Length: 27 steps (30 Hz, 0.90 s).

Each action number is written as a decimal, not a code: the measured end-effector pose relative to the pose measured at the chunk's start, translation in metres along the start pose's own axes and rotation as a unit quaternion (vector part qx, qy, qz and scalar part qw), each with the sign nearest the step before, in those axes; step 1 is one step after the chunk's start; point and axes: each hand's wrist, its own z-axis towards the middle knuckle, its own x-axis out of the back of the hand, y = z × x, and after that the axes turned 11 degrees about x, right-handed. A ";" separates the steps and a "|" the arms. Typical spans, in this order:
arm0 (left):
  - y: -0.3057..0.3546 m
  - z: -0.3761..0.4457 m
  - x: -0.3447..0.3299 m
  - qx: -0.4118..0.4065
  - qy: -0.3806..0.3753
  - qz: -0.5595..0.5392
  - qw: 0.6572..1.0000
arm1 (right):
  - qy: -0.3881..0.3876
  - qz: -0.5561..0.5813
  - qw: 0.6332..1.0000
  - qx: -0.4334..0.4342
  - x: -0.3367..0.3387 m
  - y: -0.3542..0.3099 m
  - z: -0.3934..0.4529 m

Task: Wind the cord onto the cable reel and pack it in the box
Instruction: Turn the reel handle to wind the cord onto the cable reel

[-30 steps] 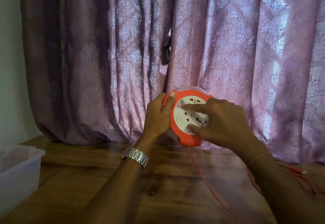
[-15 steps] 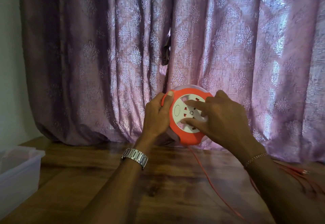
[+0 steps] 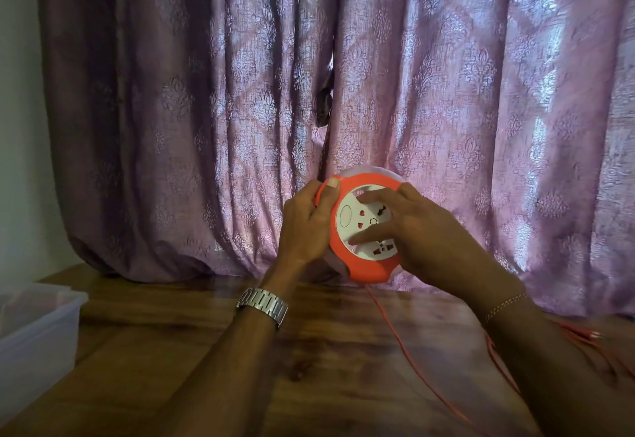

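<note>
An orange cable reel (image 3: 369, 270) with a white socket face is held upright above the far side of the wooden table (image 3: 309, 350). My left hand (image 3: 304, 227) grips its left rim, thumb on the orange edge. My right hand (image 3: 422, 230) lies across the white socket face with its fingers spread and pressed on it. A thin orange cord (image 3: 405, 354) hangs from the reel's bottom and trails toward the near right. More loose cord (image 3: 580, 333) lies at the right, partly behind my right forearm. A translucent plastic box (image 3: 37, 330) stands at the left edge.
A patterned purple curtain (image 3: 343, 93) hangs right behind the reel and reaches down to the table's back edge. A pale wall shows at the far left.
The white socket face has turned under my right fingers, and the fingers have shifted across it. The left hand keeps its hold on the rim.
</note>
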 end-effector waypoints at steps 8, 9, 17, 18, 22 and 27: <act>0.002 -0.001 -0.001 -0.020 -0.001 0.017 1.000 | 0.059 -0.046 0.996 -0.047 -0.002 -0.006 -0.003; 0.002 -0.001 -0.001 -0.022 0.002 0.020 1.000 | 0.066 -0.043 0.995 -0.056 -0.002 -0.008 -0.003; 0.002 0.000 -0.001 -0.012 0.005 0.000 1.000 | 0.141 -0.055 0.974 -0.167 -0.008 -0.006 -0.001; 0.002 0.000 -0.001 -0.010 0.003 -0.002 1.000 | 0.156 -0.051 0.971 -0.176 -0.009 -0.006 0.000; 0.001 0.000 -0.002 -0.005 0.000 -0.010 1.000 | 0.150 -0.059 0.972 -0.170 -0.011 -0.004 -0.001; -0.001 0.001 -0.001 0.002 0.002 -0.018 1.000 | 0.168 -0.048 0.977 -0.123 -0.007 -0.001 -0.002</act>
